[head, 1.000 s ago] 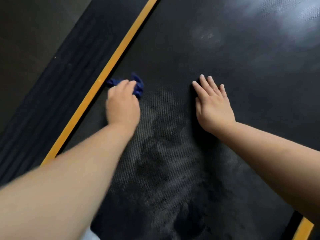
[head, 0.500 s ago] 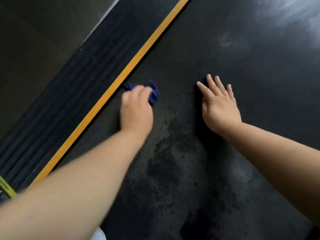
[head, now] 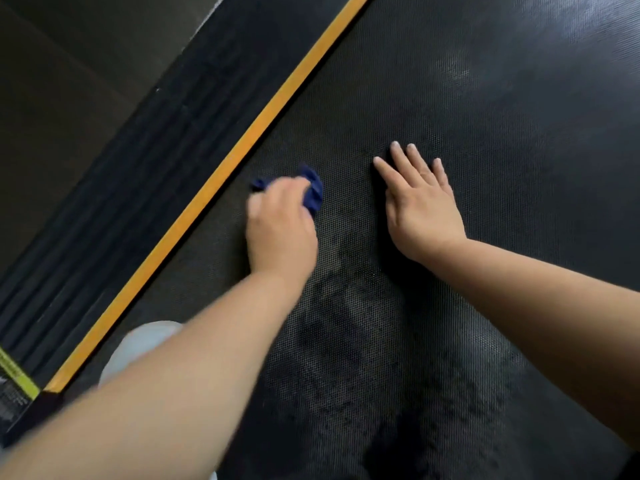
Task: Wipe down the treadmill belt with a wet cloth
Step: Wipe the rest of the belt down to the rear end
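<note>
Your left hand (head: 280, 226) has its fingers curled over the bunched blue cloth (head: 313, 190), pressing it onto the belt (head: 450, 81) just beside the yellow strip (head: 242, 147), probably so the wipe reaches the belt's edge. Your right hand (head: 420, 209) lies flat with the fingers straight, holding nothing. It seems to prop you as you lean. The damp patch (head: 346, 341) nearer you suggests that stretch is done.

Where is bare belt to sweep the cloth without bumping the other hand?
Free: the belt beyond both hands, and right of the right hand. Tight: the gap between the blue cloth in the left hand and the right hand.
</note>
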A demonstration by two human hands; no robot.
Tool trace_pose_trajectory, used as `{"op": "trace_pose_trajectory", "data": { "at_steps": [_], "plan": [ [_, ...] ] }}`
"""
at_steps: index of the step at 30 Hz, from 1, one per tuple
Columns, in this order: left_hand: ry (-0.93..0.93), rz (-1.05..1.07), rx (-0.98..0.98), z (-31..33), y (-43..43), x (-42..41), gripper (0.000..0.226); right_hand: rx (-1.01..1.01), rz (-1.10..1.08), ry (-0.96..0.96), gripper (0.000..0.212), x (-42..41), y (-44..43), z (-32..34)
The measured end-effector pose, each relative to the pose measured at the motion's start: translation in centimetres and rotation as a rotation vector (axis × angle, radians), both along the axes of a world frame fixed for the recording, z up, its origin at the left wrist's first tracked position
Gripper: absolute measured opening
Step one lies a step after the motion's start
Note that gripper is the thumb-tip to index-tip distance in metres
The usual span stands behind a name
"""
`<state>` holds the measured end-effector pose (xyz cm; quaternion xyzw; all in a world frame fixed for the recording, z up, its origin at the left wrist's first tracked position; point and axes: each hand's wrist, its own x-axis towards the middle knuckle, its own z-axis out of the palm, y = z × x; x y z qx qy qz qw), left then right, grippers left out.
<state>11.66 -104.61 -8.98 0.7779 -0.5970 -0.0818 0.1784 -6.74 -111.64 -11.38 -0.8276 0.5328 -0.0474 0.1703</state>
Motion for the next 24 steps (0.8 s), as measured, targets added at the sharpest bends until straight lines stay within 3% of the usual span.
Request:
{"op": "trace_pose_trajectory", "data": {
  "at_steps": [5, 6, 9, 11, 13, 18, 22, 24],
  "plan": [
    [0.028, -0.417, 0.038, 0.4, 2.4, -1.7, 0.038, 0.015, 0.016, -0.022, 0.053, -0.3, -0.1, 0.1],
    [0.035, -0.391, 0.046, 0.4, 1.2, -0.4, 0.037, 0.017, 0.019, -0.023, 0.053, -0.4, -0.2, 0.1],
    [0.050, 0.040, 0.047, 0.4, -2.4, 3.8, 0.031, 0.006, 0.026, -0.020, 0.053, -0.6, 0.0, -0.1],
    [-0.006, 0.186, 0.055, 0.1, -2.3, 3.8, 0.032, 0.008, 0.028, -0.026, 0.054, -0.5, 0.0, -0.2],
    [0.029, 0.144, 0.041, 0.1, -1.1, 1.5, 0.030, 0.024, 0.027, -0.031, 0.054, -0.5, -0.2, 0.0],
    [0.153, -0.256, 0.096, 1.5, 4.2, -5.7, 0.030, 0.157, 0.071, -0.073, 0.051, -1.3, -1.1, 1.3],
    [0.516, -0.088, 0.386, 4.4, 2.8, -5.6, 0.035, 0.251, -0.042, -0.192, 0.043, -1.9, -1.9, 3.2],
    [0.461, -0.059, 0.379, 5.4, 0.2, -2.8, 0.029, 0.168, -0.107, -0.205, 0.042, -2.0, -0.8, 4.2]
  ]
}}
